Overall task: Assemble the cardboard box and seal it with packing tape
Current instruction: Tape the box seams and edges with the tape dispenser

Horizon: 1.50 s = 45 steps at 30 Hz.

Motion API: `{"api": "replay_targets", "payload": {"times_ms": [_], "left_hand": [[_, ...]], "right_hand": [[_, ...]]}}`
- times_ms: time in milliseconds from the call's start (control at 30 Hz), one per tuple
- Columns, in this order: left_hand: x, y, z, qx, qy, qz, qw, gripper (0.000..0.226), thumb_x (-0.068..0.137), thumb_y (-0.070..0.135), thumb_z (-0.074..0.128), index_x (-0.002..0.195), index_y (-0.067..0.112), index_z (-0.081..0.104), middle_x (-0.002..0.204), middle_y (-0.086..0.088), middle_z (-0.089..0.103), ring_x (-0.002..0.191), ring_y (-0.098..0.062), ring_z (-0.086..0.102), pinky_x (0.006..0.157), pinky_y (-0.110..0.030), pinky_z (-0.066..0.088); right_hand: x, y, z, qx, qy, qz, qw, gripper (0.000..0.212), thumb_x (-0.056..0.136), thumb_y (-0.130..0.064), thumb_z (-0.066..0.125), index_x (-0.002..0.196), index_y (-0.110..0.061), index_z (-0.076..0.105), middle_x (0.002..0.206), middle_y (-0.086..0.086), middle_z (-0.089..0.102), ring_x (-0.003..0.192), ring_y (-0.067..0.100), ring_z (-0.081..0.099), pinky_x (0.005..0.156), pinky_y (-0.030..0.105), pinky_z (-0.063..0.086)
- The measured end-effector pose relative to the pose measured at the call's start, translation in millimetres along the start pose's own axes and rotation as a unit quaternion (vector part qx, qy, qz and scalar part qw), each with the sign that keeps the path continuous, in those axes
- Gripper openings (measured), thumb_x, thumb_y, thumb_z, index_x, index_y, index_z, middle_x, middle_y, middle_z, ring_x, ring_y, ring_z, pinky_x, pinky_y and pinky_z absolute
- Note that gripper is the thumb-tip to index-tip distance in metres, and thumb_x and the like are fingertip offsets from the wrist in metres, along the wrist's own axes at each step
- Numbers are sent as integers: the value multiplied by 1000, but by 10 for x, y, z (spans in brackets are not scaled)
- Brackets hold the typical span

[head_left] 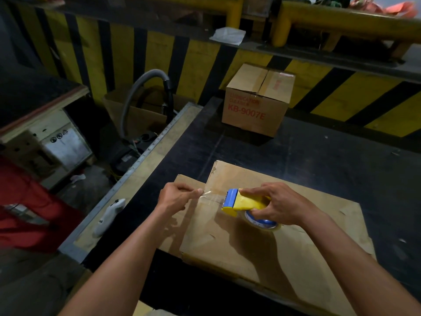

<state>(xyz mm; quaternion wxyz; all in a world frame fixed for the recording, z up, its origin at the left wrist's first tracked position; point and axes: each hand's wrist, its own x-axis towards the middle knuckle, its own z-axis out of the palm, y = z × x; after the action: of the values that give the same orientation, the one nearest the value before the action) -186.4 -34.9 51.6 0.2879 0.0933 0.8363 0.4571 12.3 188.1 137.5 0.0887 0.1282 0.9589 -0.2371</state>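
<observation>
Box (pixel 262 224): near edge of table (pixel 319 151), top flaps shut, seam running left to right.
Left hand (pixel 176 197): thumb and forefinger pinch the tape (pixel 211 196) end at the box's left edge.
Right hand (pixel 276 204): wrapped round the dispenser (pixel 241 201), its blue end on the seam.
Technique: likely best to anchor the tape end firmly, keep the tape taut, follow the seam.
Around: sealed box (pixel 257 101) well behind, white controller (pixel 109 216) left; neither in the way.
</observation>
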Motion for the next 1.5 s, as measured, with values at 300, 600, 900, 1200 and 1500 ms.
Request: {"api": "replay_targets", "payload": {"times_ms": [300,600,900,1200,1500], "left_hand": [[-196,67,165,45,64,122,989,15,89,13,78,101,20,82,94,5,79,88,-8,73,87,-35,62],[-526,-3,293,292,11,271,917,45,111,26,33,155,20,41,132,-4,68,111,-18,66,86,-29,53],[-467,-153,361,447,-121,267,845,59,105,52,2,152,22,-18,164,1,-24,153,-18,-23,128,-49,-3],[-481,-95,364,510,-87,280,809,68,99,55,-10,155,17,-14,165,-4,-21,152,-26,-24,125,-57,-7],[-627,-30,685,511,-98,319,792,72,96,44,-8,159,10,-1,169,-11,-3,149,-20,-19,126,-44,-9]], "right_hand": [[6,36,27,-5,7,-7,1000,62,84,-54,68,141,-50,45,98,-26,41,86,4,47,68,19,41],[14,58,44,-27,-3,-7,1000,64,83,-64,59,142,-54,38,112,-10,55,95,13,52,83,35,54],[28,-35,-79,-49,-30,-13,998,64,86,-51,67,144,-48,41,98,-19,45,86,10,46,76,26,47],[-258,130,-258,-69,-37,13,997,61,87,-48,67,142,-52,42,91,-25,43,83,9,48,75,28,47],[-277,99,-125,-97,-7,18,995,59,88,-52,63,144,-45,44,93,-16,44,92,10,44,75,25,37]]}}
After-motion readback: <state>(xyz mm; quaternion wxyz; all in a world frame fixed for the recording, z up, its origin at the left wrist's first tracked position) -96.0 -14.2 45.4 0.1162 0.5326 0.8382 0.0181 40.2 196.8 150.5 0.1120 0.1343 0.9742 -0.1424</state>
